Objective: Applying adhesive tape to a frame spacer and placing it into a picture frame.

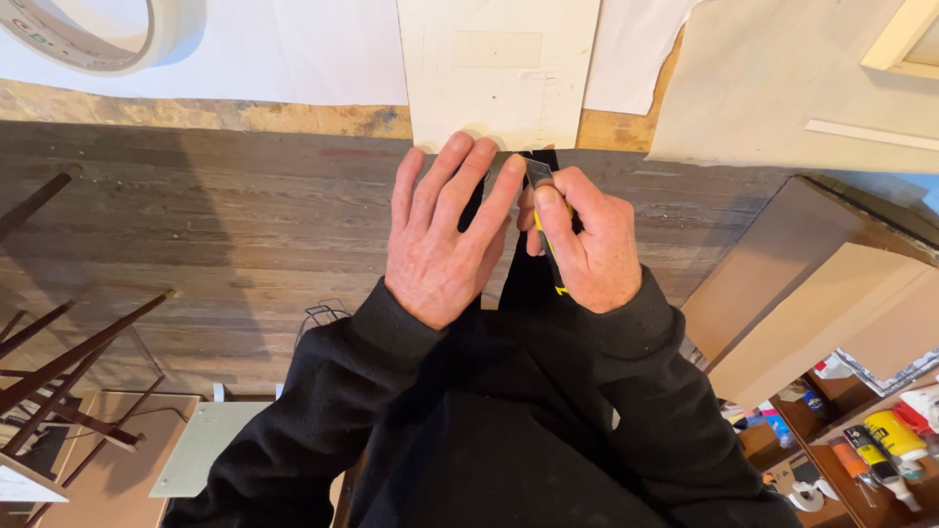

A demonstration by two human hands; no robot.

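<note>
My left hand (445, 235) lies flat with its fingers spread, fingertips pressing the near edge of a pale cardboard sheet (499, 73) that overhangs the worktable (196, 115). My right hand (584, 240) is closed around a yellow and black utility knife (544, 200). Its blade tip sits at the sheet's near edge, just right of my left fingertips. My thumb rests along the top of the knife. Both arms are in black sleeves.
A roll of white tape (93, 34) lies at the table's far left on white paper (274, 49). Beige sheets (782, 78) cover the right. Below are a wooden floor, dark easel legs (68, 352) at left and a shelf of paint bottles (861, 440) at right.
</note>
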